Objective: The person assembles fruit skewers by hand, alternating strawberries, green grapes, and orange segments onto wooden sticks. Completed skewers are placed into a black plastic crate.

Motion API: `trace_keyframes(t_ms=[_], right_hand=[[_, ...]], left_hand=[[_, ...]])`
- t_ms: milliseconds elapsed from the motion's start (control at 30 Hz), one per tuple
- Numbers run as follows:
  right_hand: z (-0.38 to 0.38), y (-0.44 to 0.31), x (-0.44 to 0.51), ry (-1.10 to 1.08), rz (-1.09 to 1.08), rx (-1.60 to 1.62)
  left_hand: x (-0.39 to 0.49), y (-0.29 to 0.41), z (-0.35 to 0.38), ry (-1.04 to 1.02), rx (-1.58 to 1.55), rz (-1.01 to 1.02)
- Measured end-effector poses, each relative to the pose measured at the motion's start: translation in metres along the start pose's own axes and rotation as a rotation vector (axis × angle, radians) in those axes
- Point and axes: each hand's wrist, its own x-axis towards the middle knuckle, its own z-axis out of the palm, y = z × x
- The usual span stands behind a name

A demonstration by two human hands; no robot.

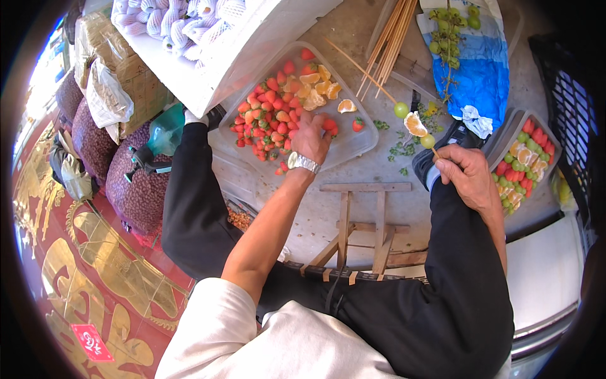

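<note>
My right hand [468, 177] is closed on the lower end of a bamboo skewer [362, 70], which points up and to the left. Threaded on it are a green grape [401, 110], a mandarin piece [415, 124] and another green grape near my fingers. My left hand [311, 138], with a metal watch on its wrist, reaches into a clear plastic tub [362, 142]. Its fingers touch or hover by a strawberry [329, 124] at the edge of the strawberry pile [272, 106]; whether they grip it is hard to tell. Mandarin pieces [314, 99] lie beside the pile.
Bare skewers [390, 40] and a grape bunch [445, 42] on a blue-and-white bag lie beyond. Finished fruit skewers fill a tray [557, 142] at right, beside a black crate [568, 99]. A white foam box [265, 42] overhangs the tub. A wooden stool [364, 187] stands between my legs.
</note>
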Motion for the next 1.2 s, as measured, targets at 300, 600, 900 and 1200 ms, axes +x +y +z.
trace_keyframes(t_ms=[300, 600, 900, 1200], right_hand=[[0.0, -0.008, -0.007, 0.038, 0.018, 0.027], [0.004, -0.021, 0.003, -0.032, 0.235, 0.22], [0.01, -0.004, 0.008, -0.031, 0.167, 0.285], [0.008, 0.007, 0.006, 0.066, 0.147, 0.449]], left_hand=[[0.001, 0.052, 0.045, -0.063, 0.03, 0.017], [-0.016, 0.084, -0.011, -0.593, -1.839, -0.46], [-0.028, 0.129, 0.003, -0.753, -1.695, -0.26], [-0.03, 0.141, 0.006, -0.653, -1.687, -0.264]])
